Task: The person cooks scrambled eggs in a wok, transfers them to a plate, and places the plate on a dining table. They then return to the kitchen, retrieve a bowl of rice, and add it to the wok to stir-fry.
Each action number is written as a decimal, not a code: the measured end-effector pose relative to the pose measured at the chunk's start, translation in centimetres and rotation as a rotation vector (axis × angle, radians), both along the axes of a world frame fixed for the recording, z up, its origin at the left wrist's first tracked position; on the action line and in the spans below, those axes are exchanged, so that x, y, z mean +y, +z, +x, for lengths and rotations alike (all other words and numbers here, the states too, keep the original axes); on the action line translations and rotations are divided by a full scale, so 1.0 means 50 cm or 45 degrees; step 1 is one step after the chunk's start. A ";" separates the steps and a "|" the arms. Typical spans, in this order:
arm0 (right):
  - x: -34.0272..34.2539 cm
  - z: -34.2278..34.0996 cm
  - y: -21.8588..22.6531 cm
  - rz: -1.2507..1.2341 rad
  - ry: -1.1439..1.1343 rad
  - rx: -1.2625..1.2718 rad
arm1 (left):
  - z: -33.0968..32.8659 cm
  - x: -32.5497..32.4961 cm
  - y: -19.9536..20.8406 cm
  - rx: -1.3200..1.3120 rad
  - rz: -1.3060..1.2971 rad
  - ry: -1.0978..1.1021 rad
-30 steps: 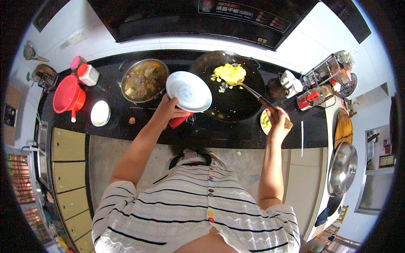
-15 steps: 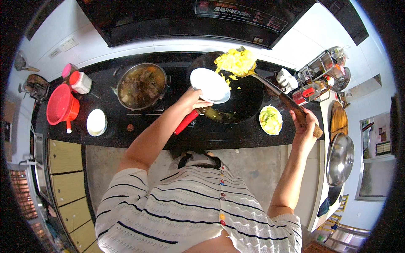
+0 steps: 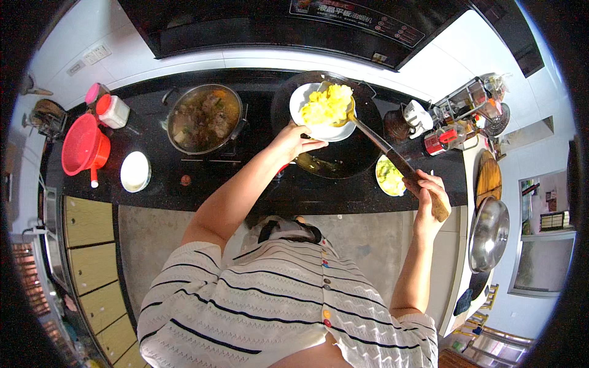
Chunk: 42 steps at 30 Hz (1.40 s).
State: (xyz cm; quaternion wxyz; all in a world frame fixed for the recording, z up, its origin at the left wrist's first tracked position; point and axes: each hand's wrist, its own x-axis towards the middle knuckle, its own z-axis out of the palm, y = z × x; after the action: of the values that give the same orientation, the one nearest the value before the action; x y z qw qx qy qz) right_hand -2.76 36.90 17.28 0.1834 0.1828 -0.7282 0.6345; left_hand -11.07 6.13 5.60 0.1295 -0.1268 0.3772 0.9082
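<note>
My left hand (image 3: pixel 296 143) grips a white bowl (image 3: pixel 333 133) by its near rim, tilted over the wok. Yellow scrambled egg (image 3: pixel 330 103) lies heaped in the bowl. Around the end of a long wooden handle, my right hand (image 3: pixel 428 199) is closed, holding a spatula (image 3: pixel 384 145). The spatula's head meets the egg at the bowl's right side and is mostly hidden by it. Beneath both is a black wok (image 3: pixel 363 150), with a little oily liquid and bits of egg near its front.
A pot of meat stew (image 3: pixel 205 119) stands left of the wok. Right of the wok sits a bowl of pale green chopped food (image 3: pixel 390 175). Further left are a white bowl (image 3: pixel 135 172), a red colander (image 3: pixel 83 146) and lidded jars (image 3: pixel 113 111). A metal lid (image 3: pixel 490 234) leans at the right.
The spatula has come left and down, and its heap of egg now lies in the white bowl. My left hand has moved the bowl slightly right and farther over the wok.
</note>
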 end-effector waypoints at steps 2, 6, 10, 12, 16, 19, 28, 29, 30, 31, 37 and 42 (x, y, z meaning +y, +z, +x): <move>0.001 0.001 -0.001 0.076 0.028 0.017 | 0.001 0.003 -0.002 -0.026 0.017 -0.001; -0.005 0.004 0.014 0.258 0.027 0.141 | 0.007 0.008 -0.004 -0.002 0.060 0.002; -0.017 0.016 0.036 0.538 0.062 0.356 | 0.011 0.011 0.001 0.027 0.028 -0.004; -0.011 0.018 0.032 0.588 0.053 0.367 | 0.013 0.012 0.001 0.029 0.029 0.005; -0.008 0.011 0.023 0.628 0.029 0.443 | 0.011 0.008 -0.002 0.003 0.023 -0.002; 0.000 0.001 0.013 0.586 -0.046 0.435 | 0.018 0.008 0.004 -0.015 -0.010 0.013; 0.049 0.002 0.024 0.481 -0.112 0.456 | 0.037 0.001 0.019 -0.101 -0.109 0.072; 0.049 0.005 0.025 0.494 -0.104 0.448 | 0.037 0.000 0.016 -0.094 -0.117 0.052; 0.046 0.006 0.025 0.528 -0.086 0.438 | 0.037 -0.001 0.015 -0.086 -0.125 0.033; 0.041 0.005 0.025 0.561 -0.068 0.428 | 0.040 -0.001 0.013 -0.082 -0.131 0.027; 0.034 0.003 0.020 0.486 -0.025 0.397 | 0.046 0.006 0.019 -0.046 -0.157 0.008; 0.048 -0.001 -0.010 0.197 -0.083 0.224 | 0.049 0.011 0.022 -0.071 -0.194 0.011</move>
State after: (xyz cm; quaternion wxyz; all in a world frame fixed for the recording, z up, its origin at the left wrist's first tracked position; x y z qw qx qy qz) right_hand -2.79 39.30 16.79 0.2524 0.2274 -0.7618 0.5516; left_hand -8.60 6.69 6.70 0.1262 -0.1632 0.4409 0.8735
